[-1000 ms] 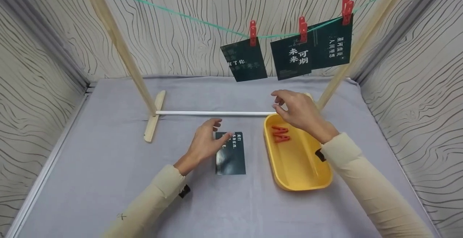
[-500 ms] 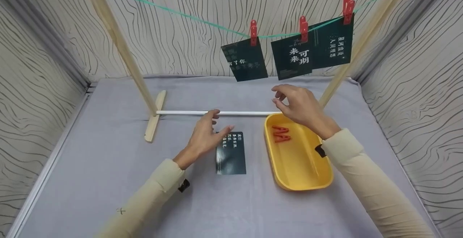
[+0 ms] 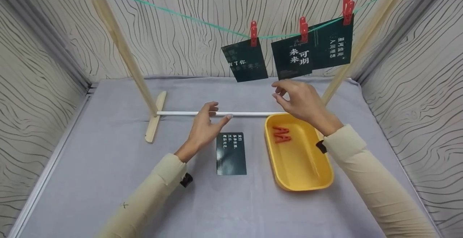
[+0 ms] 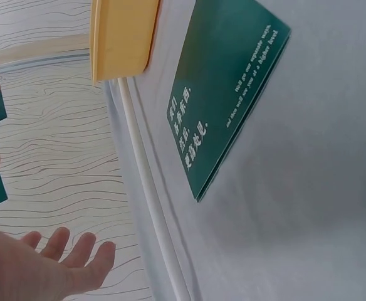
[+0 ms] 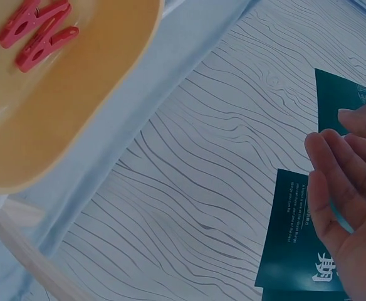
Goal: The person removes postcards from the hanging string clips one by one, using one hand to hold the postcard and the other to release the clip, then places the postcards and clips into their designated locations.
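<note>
My left hand [image 3: 204, 126] hovers over the cloth behind a dark green printed card [image 3: 231, 154], thumb and fingers spread around nothing. In the left wrist view that card [image 4: 224, 88] shows a doubled edge, as if more than one lies there. My right hand [image 3: 304, 98] is raised above the far end of a yellow tray [image 3: 300, 169], just below the middle hanging card [image 3: 289, 62]. Its fingers bend loosely, with nothing between them in the right wrist view. Two red clothespins [image 5: 48, 47] lie in the tray. Red clothespins [image 3: 254, 33] hold three cards on a green string [image 3: 173, 12].
Wooden posts [image 3: 119, 46] at left and right carry the string. A white rod [image 3: 181, 113] runs low between them, with a wooden foot [image 3: 155, 118] at the left. A grey-lilac cloth [image 3: 90, 180] covers the table. Wood-patterned walls [image 3: 181, 50] enclose the back and sides.
My left hand has moved up and away from the card on the cloth, uncovering its text. My right hand has risen slightly toward the hanging cards. The cards and clothespins stay put.
</note>
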Motion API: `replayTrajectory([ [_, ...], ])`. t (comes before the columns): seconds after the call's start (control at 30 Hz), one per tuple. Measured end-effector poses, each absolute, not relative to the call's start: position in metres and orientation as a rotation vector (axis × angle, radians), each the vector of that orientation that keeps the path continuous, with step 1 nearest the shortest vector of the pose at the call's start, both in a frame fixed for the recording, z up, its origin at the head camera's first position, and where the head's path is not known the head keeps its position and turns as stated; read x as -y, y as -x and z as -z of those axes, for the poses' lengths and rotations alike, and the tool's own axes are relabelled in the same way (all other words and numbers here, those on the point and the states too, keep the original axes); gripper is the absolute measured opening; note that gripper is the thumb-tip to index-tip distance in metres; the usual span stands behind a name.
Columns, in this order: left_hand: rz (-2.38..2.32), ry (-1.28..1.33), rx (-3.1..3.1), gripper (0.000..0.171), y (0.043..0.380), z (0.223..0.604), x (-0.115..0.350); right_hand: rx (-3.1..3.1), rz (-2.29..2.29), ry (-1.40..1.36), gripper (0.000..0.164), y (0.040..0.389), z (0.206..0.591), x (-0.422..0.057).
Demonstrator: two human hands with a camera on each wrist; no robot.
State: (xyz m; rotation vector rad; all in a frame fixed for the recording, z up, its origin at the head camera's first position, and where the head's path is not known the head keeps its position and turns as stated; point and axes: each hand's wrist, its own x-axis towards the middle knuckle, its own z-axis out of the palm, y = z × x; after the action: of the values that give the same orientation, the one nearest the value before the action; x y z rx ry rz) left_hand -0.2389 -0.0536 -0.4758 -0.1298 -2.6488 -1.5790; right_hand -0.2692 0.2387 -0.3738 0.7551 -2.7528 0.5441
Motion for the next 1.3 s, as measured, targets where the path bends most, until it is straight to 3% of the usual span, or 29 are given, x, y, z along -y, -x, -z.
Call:
replayTrajectory([
  [1.03, 1.648, 0.146, 2.581, 0.069, 0.255, 0.462, 0.049, 2.583, -0.564, -0.822, 0.023, 0.276, 0.342, -0.231],
  [1.3, 1.679, 0.165, 2.543, 0.069, 0.259, 0.465, 0.052, 2.454, -0.604, -0.828, 0.027, 0.277, 0.338, -0.225],
])
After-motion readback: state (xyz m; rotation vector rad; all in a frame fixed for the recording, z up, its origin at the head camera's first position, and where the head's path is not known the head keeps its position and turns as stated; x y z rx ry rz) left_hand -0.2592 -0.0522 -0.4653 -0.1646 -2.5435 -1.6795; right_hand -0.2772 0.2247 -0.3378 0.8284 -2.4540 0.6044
